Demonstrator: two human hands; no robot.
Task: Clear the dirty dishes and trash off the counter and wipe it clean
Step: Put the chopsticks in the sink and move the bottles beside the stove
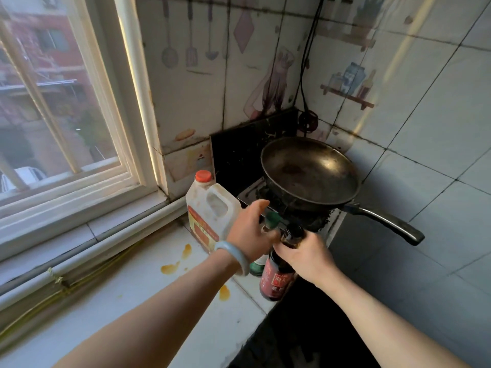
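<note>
Stained counter point(132, 301), right hand point(305, 256) fingers clamped on dark red-labelled bottle point(276, 280), writing unreadable; left hand point(249, 237) fingers round green-capped bottle point(273, 218)

Arms extended — left hand point(249, 236), right hand point(305, 257) curled.

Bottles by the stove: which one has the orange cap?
The white handled jug, standing unheld; left hand grips a green-capped bottle, right hand a dark bottle.

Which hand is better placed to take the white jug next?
Likely left: the left hand, on the green-capped bottle, is beside the white jug; the right hand, farther off, grips the dark bottle.
</note>
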